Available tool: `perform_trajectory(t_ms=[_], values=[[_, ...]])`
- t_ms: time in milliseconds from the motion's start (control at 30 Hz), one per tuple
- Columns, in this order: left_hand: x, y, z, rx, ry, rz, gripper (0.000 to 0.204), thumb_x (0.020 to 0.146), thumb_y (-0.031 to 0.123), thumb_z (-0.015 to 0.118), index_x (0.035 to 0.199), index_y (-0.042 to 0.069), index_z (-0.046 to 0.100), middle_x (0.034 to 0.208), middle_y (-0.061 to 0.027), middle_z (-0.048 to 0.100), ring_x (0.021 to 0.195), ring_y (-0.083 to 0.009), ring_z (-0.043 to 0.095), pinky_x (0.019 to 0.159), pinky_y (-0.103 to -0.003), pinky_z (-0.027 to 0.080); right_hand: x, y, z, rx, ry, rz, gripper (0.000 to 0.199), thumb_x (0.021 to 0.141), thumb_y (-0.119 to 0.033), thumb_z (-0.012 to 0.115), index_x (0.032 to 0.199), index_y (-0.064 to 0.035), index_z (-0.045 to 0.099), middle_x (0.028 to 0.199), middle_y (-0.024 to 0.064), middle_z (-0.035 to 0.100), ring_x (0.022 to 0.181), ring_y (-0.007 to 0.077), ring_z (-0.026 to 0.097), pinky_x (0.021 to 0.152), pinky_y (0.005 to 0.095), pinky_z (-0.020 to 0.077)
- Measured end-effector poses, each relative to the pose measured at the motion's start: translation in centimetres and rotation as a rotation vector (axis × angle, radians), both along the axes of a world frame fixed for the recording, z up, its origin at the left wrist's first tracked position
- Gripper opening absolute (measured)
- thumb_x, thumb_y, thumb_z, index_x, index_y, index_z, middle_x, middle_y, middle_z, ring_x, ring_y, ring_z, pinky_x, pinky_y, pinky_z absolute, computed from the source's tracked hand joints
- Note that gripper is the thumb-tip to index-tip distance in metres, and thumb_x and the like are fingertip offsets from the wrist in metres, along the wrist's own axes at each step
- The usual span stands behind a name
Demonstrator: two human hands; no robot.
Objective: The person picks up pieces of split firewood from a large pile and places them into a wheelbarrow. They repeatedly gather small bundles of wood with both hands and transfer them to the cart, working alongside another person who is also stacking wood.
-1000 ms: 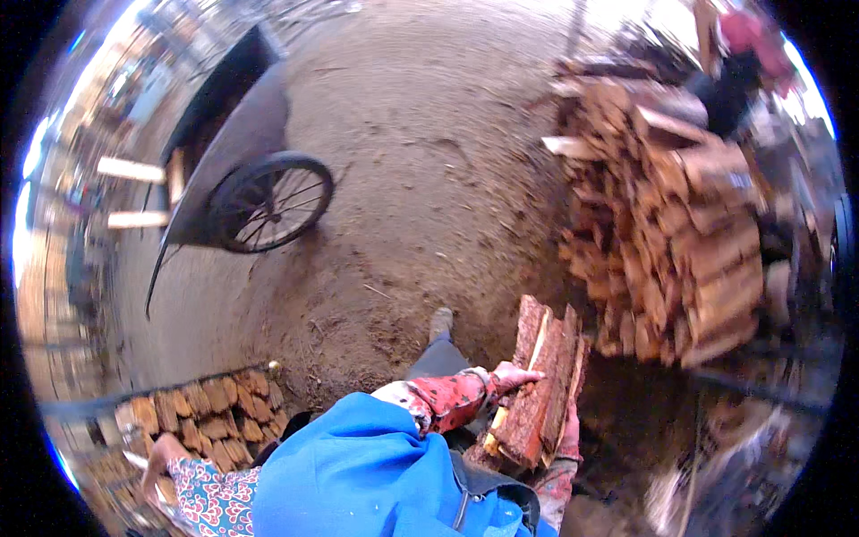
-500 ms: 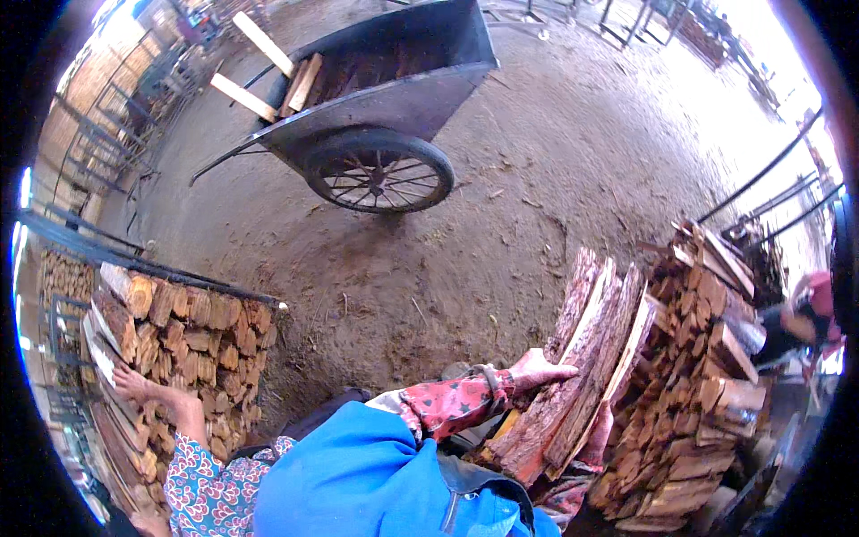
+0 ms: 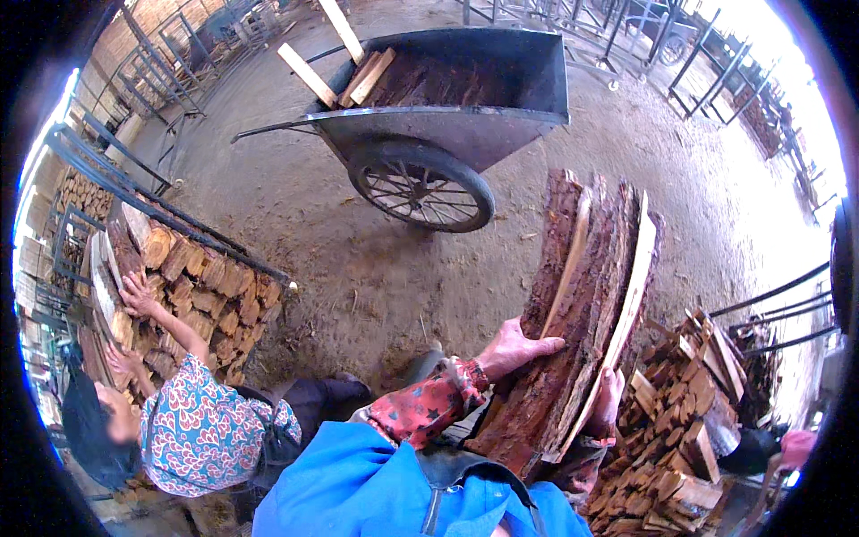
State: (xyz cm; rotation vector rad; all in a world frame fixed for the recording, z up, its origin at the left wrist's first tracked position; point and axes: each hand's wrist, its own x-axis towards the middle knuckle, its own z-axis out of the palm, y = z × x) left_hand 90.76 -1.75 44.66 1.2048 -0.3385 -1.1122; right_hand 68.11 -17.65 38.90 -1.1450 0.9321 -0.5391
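Observation:
A bundle of split firewood (image 3: 595,304), several long pieces with rough reddish-brown bark and pale split edges, lies upright against my front, its far end pointing away from me. My left hand (image 3: 519,348) grips the bundle from the left, thumb stretched over the bark. From the right side my right hand (image 3: 608,398) holds it, palm and fingers against the outermost pale-edged piece; part of this hand is hidden by the wood. Red patterned sleeves cover both forearms, and a blue apron (image 3: 358,483) covers my front.
A metal handcart (image 3: 429,130) with a spoked wheel stands ahead on the dirt floor, carrying some wood. To the right is a heap of split wood (image 3: 671,438). At left, a person in a patterned shirt (image 3: 215,421) touches a firewood stack (image 3: 210,295) in a metal frame. Another person's pink sleeve (image 3: 796,447) shows far right.
My view has turned right-to-left across the scene, so the cart sits further right and the heap lower. The bundle has risen closer, still in both hands. The person at left shows more fully.

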Motion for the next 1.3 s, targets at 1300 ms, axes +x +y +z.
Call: perform_trajectory(t_ms=[1300], values=[[53.0,-6.5,-8.8,0.096,0.06,0.449,0.042,0.081,0.022,0.076,0.113,-0.002,0.062,0.104,-0.0074,0.067,0.092,-0.0145,0.063,0.085,-0.03,0.05,63.5,-13.2,-7.2,0.114,-0.028,0.522,0.051,0.082,-0.035,0.072,0.115,0.0015,0.056,0.103,0.0056,0.063,0.09,0.0137,0.059,0.083,0.0312,0.0472]])
